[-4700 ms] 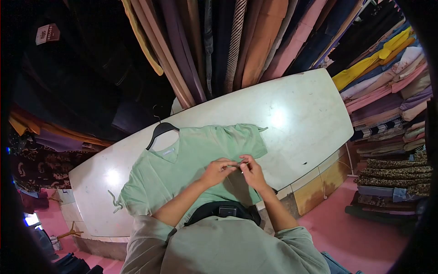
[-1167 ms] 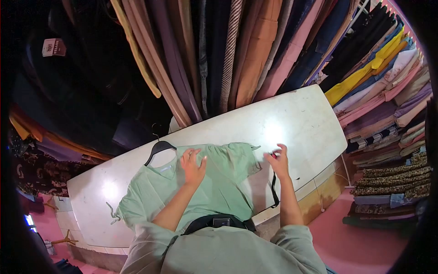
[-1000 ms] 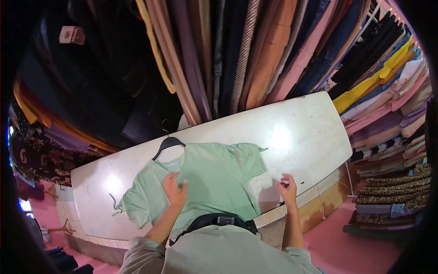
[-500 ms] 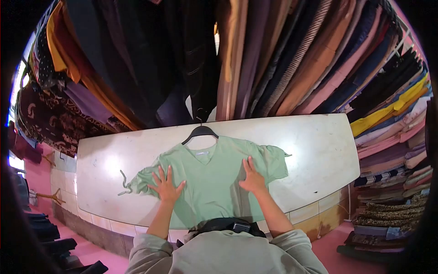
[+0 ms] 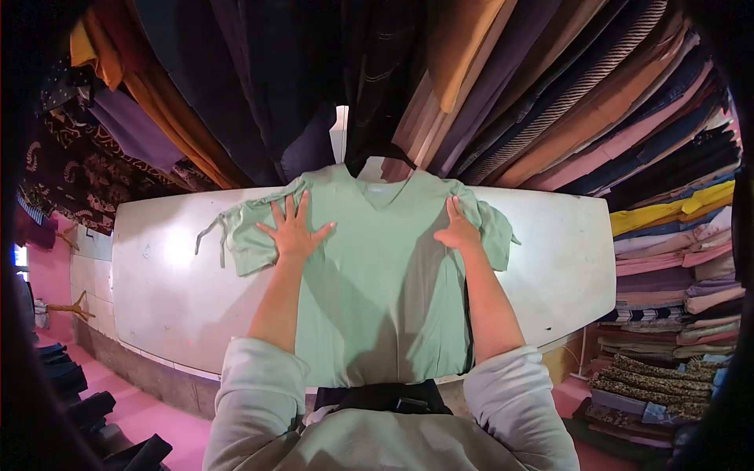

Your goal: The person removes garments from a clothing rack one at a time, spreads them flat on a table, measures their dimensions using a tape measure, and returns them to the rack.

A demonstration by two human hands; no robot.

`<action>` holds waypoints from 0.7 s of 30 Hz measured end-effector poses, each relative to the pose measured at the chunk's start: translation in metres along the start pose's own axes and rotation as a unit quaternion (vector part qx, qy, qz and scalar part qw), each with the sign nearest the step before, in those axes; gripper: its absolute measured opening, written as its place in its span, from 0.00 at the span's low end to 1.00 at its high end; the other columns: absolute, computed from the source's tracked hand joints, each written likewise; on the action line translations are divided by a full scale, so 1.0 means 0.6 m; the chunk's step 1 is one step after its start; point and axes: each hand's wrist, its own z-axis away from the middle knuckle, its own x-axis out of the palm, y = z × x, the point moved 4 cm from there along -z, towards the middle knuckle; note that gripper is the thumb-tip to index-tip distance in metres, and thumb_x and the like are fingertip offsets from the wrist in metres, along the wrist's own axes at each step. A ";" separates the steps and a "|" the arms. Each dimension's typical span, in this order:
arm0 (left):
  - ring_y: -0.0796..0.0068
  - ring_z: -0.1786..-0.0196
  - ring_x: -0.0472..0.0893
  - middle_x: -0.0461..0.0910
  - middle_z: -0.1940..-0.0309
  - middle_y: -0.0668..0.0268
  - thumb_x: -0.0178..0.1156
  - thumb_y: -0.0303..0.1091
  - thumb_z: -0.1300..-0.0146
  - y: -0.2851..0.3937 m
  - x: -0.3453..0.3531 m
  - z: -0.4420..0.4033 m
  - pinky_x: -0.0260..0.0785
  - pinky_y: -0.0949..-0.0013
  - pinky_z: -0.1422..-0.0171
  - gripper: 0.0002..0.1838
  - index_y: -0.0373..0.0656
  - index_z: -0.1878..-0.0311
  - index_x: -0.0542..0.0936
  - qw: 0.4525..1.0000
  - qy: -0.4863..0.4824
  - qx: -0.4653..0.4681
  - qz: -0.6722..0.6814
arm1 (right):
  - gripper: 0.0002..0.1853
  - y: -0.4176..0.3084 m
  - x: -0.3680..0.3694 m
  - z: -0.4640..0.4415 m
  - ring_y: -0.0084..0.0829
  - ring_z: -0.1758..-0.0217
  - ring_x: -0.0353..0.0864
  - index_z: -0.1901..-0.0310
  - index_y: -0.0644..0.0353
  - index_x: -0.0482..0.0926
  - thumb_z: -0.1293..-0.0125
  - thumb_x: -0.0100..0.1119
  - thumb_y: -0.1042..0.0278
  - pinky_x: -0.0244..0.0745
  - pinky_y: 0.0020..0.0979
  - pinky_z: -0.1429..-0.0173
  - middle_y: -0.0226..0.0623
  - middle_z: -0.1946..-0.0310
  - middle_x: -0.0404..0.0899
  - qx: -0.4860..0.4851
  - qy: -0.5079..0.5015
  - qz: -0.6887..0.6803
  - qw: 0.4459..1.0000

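Observation:
A light green V-neck blouse (image 5: pixel 377 267) lies spread on a white table (image 5: pixel 173 282), its tied short sleeves out to both sides. Inside its neckline sits a dark hanger (image 5: pixel 381 153), partly hidden by the cloth and past the table's far edge. My left hand (image 5: pixel 294 229) rests flat on the blouse near the left sleeve, fingers spread. On the opposite side, my right hand (image 5: pixel 459 228) lies on the cloth by the right shoulder, thumb apart from the outstretched fingers. The blouse's lower edge hangs toward my waist.
Dark, orange and striped garments (image 5: pixel 565 94) hang close behind the table. Stacks of folded clothes (image 5: pixel 667 290) rise at the right. At lower left are dark folded clothes (image 5: pixel 86 408), and a wooden hook (image 5: pixel 71 308) juts from the wall.
Both hands have moved forward, away from my body, with the blouse sliding along. The hanger and collar now reach past the table's far edge.

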 end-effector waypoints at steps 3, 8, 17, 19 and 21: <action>0.52 0.29 0.40 0.44 0.31 0.65 0.53 0.71 0.56 -0.003 -0.004 -0.021 0.25 0.27 0.38 0.50 0.65 0.31 0.47 0.999 -0.040 0.011 0.013 | 0.50 -0.004 -0.016 -0.023 0.25 0.35 0.61 0.31 0.46 0.40 0.57 0.57 0.59 0.67 0.31 0.42 0.18 0.29 0.34 0.001 0.004 0.021 1.000; 0.56 0.30 0.45 0.48 0.32 0.63 0.58 0.54 0.49 -0.043 0.001 0.009 0.27 0.31 0.36 0.41 0.54 0.33 0.53 0.994 0.046 0.088 0.036 | 0.44 0.008 -0.011 -0.012 0.29 0.37 0.63 0.33 0.51 0.50 0.54 0.58 0.61 0.67 0.31 0.42 0.23 0.30 0.42 -0.061 0.067 -0.071 0.993; 0.51 0.47 0.67 0.70 0.53 0.51 0.57 0.25 0.49 -0.249 0.025 0.454 0.55 0.55 0.39 0.16 0.35 0.54 0.73 0.955 0.210 -0.014 0.208 | 0.08 0.425 0.070 0.323 0.08 0.81 0.56 0.63 0.57 0.79 0.39 0.50 0.68 0.49 0.14 0.79 0.16 0.79 0.67 0.051 0.206 -0.509 0.834; 0.51 0.48 0.67 0.70 0.54 0.51 0.57 0.24 0.49 -0.261 0.026 0.518 0.56 0.55 0.41 0.16 0.35 0.55 0.73 0.954 0.208 -0.034 0.213 | 0.07 0.575 0.082 0.450 0.08 0.83 0.53 0.68 0.55 0.78 0.38 0.53 0.64 0.46 0.15 0.81 0.15 0.82 0.62 0.185 0.341 -0.526 0.757; 0.51 0.49 0.67 0.70 0.56 0.52 0.58 0.25 0.48 -0.270 0.033 0.554 0.59 0.58 0.44 0.14 0.35 0.57 0.73 0.945 0.213 -0.049 0.242 | 0.09 0.638 0.058 0.561 0.11 0.81 0.58 0.70 0.57 0.77 0.38 0.54 0.62 0.52 0.17 0.79 0.19 0.81 0.64 0.265 0.432 -0.455 0.732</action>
